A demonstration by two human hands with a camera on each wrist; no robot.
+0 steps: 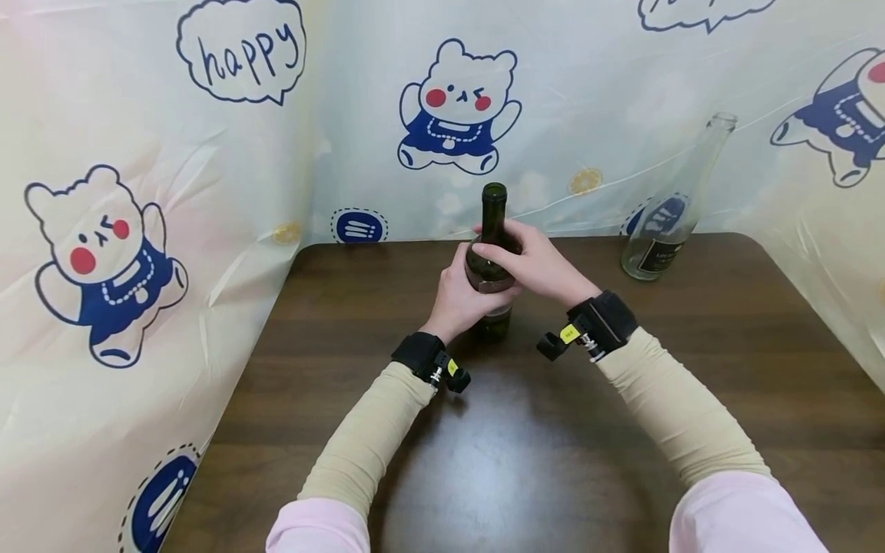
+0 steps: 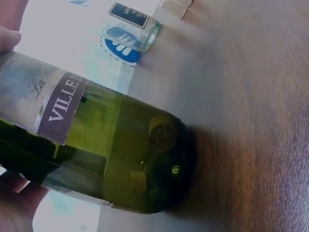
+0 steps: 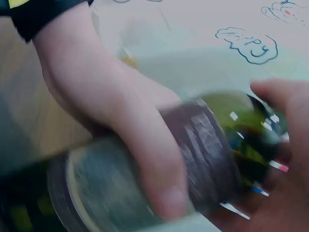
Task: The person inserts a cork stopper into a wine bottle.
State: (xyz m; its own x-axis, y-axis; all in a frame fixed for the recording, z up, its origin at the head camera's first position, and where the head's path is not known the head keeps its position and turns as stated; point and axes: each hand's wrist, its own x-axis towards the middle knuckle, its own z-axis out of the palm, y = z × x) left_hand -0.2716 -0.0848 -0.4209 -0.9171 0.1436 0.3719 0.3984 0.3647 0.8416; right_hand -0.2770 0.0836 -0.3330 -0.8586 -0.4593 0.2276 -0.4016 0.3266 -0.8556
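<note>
A green glass wine bottle [image 1: 494, 207] stands near upright at the far middle of the table, its mouth uncovered. My left hand [image 1: 456, 298] grips its body around the label, the thumb lying across it. Higher up, my right hand [image 1: 542, 265] holds the shoulder with thumb and fingers. The label [image 2: 62, 106] reads "VILLE D…" in the left wrist view. Through the glass near the base, small tan shapes show; what they are I cannot tell. Whether the base touches the table is unclear. In the right wrist view the bottle [image 3: 207, 154] is blurred.
A clear glass bottle [image 1: 657, 230] with a dark label stands at the table's back right. The brown wooden table [image 1: 332, 322] meets a printed curtain [image 1: 242, 169] with cartoon bears at the back and left. Each wrist wears a black strap with a small camera.
</note>
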